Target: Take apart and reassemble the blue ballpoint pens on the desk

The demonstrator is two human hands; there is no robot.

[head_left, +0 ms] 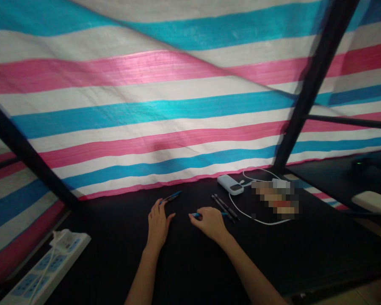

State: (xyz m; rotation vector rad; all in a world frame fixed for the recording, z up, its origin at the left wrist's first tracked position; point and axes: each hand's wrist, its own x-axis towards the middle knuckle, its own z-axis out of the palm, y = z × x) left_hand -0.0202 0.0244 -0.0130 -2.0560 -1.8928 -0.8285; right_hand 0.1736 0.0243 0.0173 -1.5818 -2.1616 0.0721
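Observation:
My right hand (212, 221) is closed around a blue pen (196, 215), whose ends stick out on either side of the fingers just above the black table. To its left, my left hand (158, 221) lies with fingers stretched forward and the thumb held apart. Its fingertips touch a small group of blue and dark pens (172, 196) lying on the table; how many is hard to tell. Right of my right hand, dark pens (225, 207) lie side by side at a slant.
A white power bank (230, 184) with a white cable (268, 223) lies beyond the dark pens, beside a blurred patch. At the lower left sits a white power strip (47, 271) with a plug in it. Black metal posts (300, 106) and a striped sheet (165, 110) bound the table (184, 262).

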